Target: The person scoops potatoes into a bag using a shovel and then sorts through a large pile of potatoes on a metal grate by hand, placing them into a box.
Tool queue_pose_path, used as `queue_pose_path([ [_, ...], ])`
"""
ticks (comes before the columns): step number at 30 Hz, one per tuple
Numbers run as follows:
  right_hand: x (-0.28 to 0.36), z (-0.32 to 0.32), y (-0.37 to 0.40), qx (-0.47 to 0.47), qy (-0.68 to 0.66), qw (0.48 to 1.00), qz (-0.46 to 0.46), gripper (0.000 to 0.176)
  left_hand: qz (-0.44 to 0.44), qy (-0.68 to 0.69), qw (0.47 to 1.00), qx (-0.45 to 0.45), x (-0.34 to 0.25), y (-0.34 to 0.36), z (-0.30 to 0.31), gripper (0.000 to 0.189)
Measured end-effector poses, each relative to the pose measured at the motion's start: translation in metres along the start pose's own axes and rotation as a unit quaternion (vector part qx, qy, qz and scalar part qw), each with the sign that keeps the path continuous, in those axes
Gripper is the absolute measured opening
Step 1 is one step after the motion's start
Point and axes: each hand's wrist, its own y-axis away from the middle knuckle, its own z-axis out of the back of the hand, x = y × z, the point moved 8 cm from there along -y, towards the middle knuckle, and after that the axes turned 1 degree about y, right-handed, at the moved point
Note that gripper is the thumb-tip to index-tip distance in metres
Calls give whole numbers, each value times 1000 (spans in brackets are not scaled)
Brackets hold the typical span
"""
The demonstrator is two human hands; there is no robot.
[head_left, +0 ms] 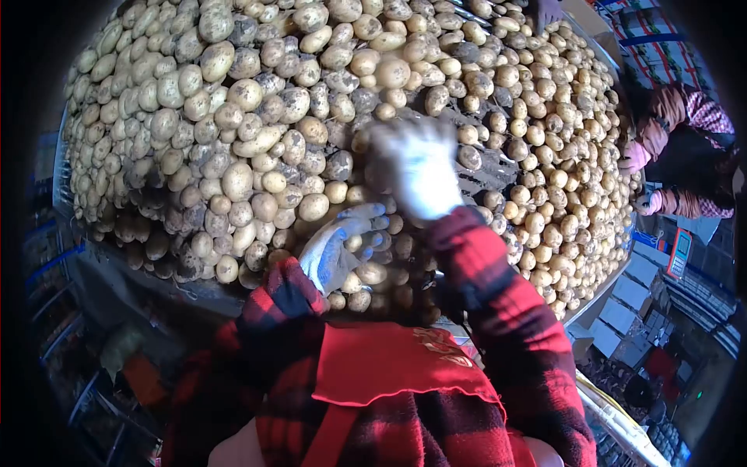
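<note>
My left hand [342, 245], in a white glove with blue-coated fingers, rests low among the potatoes [313, 207] at the near edge of the heap. Its fingers are curved and spread apart, with no potato firmly gripped. Farther forward, my right hand [420, 167] wears a white glove and is smeared by motion. It hovers over the middle of the heap, beside a patch of dark slatted surface [490, 171] showing between potatoes. Whether it holds a potato cannot be made out. Many potatoes carry dark soil, mostly at the centre and left.
At the right edge another person's hands [636, 158] touch the heap. Another gloved hand [547, 12] reaches in at the top. A device with a red frame [679, 253] and stacked white boxes [626, 300] stand at the right. Blue metal racks [58, 265] line the left.
</note>
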Motion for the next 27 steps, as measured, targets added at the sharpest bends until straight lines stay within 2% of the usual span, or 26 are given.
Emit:
queue_pose_path([
  [1, 17, -32, -8, 59, 26, 998, 21, 39, -23, -55, 995, -81, 2, -1, 8, 41],
  [2, 16, -48, -22, 108, 67, 992, -24, 33, -60, -126, 988, -59, -1, 2, 9, 42],
  [3, 9, -48, -26, 84, 9, 996, -33, 30, -100, -197, 975, -36, -4, 3, 11, 43],
  [4, 1, -48, -27, 61, -50, 996, -41, 26, -94, -180, 979, -16, -8, 4, 5, 44],
  [5, -3, -26, -25, -14, -94, 993, -72, 19, -87, -163, 983, 4, -13, 4, 0, 45],
  [6, -13, -17, -15, 47, -161, 981, -96, 25, -79, -145, 986, 23, -18, 5, -5, 46],
  [7, -6, -7, -5, 158, -291, 938, -102, 30, -15, 25, 999, 44, -17, 1, -6, 47],
  [8, 5, -1, 5, 268, -411, 865, -105, 36, 5, 76, 997, 33, -13, -5, -5, 40],
  [10, 16, 31, 0, 214, -460, 861, 15, 51, 41, 179, 983, 7, -5, -17, -2, 37],
  [11, -1, 20, -14, 188, -442, 877, -34, 46, 37, 159, 986, -14, -10, -12, -15, 35],
  [12, -20, 30, -36, 75, -362, 929, -24, 48, 32, 137, 989, -34, -11, -10, -23, 33],
  [13, -43, 11, -58, 45, -262, 963, -49, 54, 45, 155, 987, 4, -8, -15, -24, 33],
  [14, -51, 2, -72, -74, -119, 990, -31, 55, 58, 170, 983, 40, -4, -21, -17, 33],
  [15, -53, -23, -75, -88, -72, 993, -37, 51, 71, 183, 978, 76, -6, -23, -17, 33],
  [16, -51, -37, -79, -102, -26, 993, -44, 47, 57, 178, 980, 71, -12, -20, -17, 33],
  [18, -45, -43, -74, 11, 44, 993, -108, 37, 29, 173, 983, 62, -25, -11, -20, 34],
  [19, -47, -38, -67, 21, 42, 992, -119, 29, 36, 197, 977, 72, -31, -7, -21, 41],
  [20, -52, -31, -50, -17, -10, 991, -130, 25, 18, 198, 979, 42, -36, -4, -17, 41],
  [22, -58, -21, -8, -74, -171, 980, -71, 30, -6, 205, 979, 11, -45, -3, -17, 41],
  [23, -76, -24, 22, -37, -296, 937, -183, 33, -7, 195, 980, 50, -47, -6, -20, 38],
  [24, -85, -26, 58, 3, -414, 863, -291, 36, -13, 173, 984, 33, -46, -8, -14, 36],
  [26, -104, -8, 125, 22, -523, 716, -461, 38, -28, 131, 991, -7, -40, -10, -6, 34],
  [27, -111, 3, 161, 1, -583, 672, -457, 39, -35, 140, 988, -53, -38, -11, -4, 29],
])
